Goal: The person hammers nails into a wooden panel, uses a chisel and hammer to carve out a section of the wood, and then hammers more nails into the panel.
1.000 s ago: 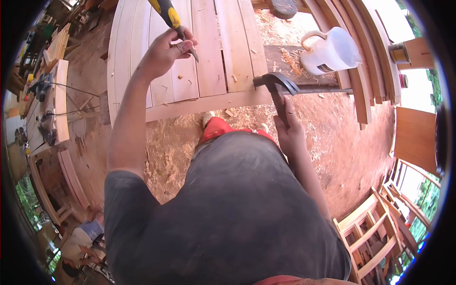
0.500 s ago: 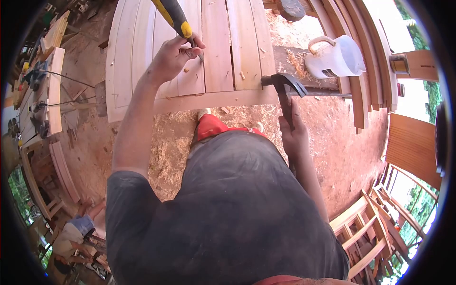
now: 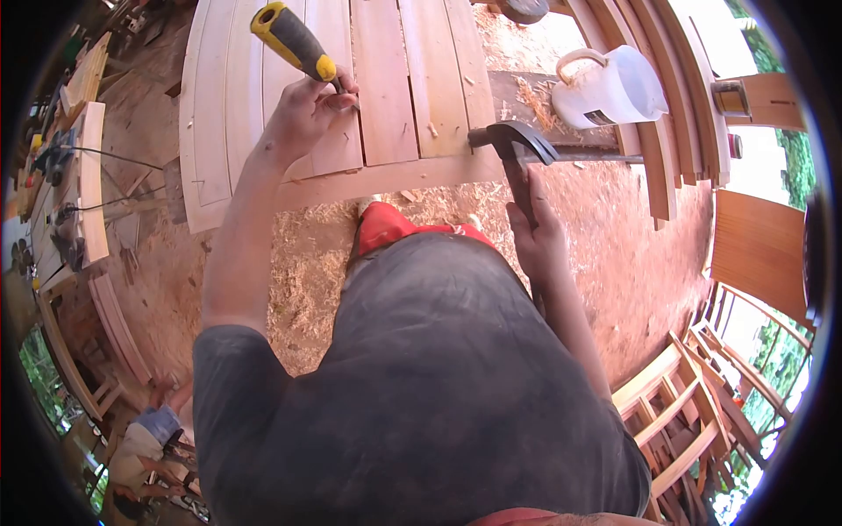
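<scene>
My left hand [image 3: 303, 118] grips the chisel [image 3: 294, 42] with its blade down on the wooden panel [image 3: 386, 88], my right hand [image 3: 537, 241] grips the hammer [image 3: 517, 145] at the panel's near edge, and the next move, I judge, calls for a square strike on the chisel handle.

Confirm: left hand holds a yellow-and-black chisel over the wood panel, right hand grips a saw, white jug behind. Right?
No: the head view shows the right hand gripping a hammer, not a saw. The left hand does hold the chisel over the panel, with the jug behind.
</scene>
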The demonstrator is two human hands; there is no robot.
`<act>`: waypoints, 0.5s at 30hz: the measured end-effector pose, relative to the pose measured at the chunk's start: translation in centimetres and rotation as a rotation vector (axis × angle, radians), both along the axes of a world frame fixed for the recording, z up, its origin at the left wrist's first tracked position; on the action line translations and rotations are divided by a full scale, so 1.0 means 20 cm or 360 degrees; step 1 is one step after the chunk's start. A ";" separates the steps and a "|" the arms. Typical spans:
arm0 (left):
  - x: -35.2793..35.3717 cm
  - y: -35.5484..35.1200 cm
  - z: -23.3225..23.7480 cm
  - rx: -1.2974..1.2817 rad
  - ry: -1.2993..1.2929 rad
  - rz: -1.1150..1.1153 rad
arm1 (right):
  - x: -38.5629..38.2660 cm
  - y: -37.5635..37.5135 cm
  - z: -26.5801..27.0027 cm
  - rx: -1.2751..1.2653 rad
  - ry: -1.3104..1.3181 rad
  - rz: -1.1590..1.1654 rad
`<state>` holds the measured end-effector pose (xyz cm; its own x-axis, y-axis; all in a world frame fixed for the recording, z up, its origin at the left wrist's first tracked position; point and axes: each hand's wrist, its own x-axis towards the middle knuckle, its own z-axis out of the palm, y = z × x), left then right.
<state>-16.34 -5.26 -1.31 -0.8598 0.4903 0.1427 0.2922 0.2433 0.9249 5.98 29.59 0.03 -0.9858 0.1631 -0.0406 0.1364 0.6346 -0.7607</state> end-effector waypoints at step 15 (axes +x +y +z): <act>0.01 0.01 -0.05 0.0081 -0.0405 0.0071 | 0.01 0.01 0.02 -0.0117 -0.0047 -0.0014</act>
<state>-16.18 -4.98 -2.37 -0.8918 0.4487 -0.0575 0.0385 0.2018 0.9787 6.23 29.72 0.35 -0.9824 0.1676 -0.0820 0.1651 0.5760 -0.8006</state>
